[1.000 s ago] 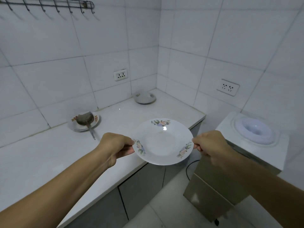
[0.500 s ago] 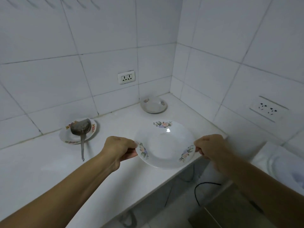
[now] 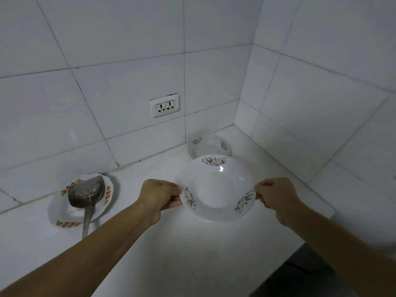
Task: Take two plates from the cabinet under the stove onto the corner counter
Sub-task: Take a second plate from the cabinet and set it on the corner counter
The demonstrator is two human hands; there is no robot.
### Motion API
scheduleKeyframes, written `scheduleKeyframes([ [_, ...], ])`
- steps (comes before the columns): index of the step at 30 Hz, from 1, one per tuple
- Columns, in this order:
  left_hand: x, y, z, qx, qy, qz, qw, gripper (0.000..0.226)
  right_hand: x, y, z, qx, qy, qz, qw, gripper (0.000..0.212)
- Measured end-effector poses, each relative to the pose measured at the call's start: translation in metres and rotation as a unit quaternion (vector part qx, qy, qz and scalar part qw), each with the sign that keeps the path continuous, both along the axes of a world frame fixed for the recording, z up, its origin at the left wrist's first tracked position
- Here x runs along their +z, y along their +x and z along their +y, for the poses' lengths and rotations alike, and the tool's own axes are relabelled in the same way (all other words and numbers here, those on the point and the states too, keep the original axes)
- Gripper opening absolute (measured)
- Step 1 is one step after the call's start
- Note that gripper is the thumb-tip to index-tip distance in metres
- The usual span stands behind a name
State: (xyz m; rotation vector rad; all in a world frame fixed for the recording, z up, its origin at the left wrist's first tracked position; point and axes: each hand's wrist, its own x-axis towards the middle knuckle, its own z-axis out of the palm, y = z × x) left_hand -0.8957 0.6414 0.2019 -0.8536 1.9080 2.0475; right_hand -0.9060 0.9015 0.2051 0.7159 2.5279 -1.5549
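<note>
both hands, left hand (image 3: 159, 195) and right hand (image 3: 275, 195), fingers pinching the white floral-rimmed plate (image 3: 216, 187), have carried it in over the white worktop (image 3: 171, 254), seemingly just above the surface, near the corner's matching plate (image 3: 209, 145).

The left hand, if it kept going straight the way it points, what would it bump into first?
Probably the upside-down plate in the corner. The left hand and right hand hold the floral plate, whose far rim would likely arrive first; depth is unclear.

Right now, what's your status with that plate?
Left hand, right hand gripping floral plate by rims. Over counter. Another plate in corner.
</note>
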Motion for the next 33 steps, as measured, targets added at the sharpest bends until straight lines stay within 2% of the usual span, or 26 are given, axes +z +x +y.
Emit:
scheduleKeyframes([
  [8,-0.030,-0.098,0.009,0.020,-0.009,-0.022,1.000,0.014,-0.036,-0.107,0.005,0.022,0.022,-0.010,0.999,0.018],
  [19,-0.093,-0.217,0.023,0.052,-0.041,-0.063,0.996,0.009,-0.103,-0.244,0.013,0.062,0.040,-0.007,0.997,0.021],
  [27,-0.119,-0.255,0.020,0.067,-0.057,-0.081,0.993,0.015,-0.140,-0.289,0.008,0.065,0.071,-0.017,0.995,0.019],
  [33,-0.127,-0.267,0.026,0.076,-0.077,-0.087,0.990,0.011,-0.156,-0.298,0.014,0.081,0.105,-0.011,0.991,0.019],
])
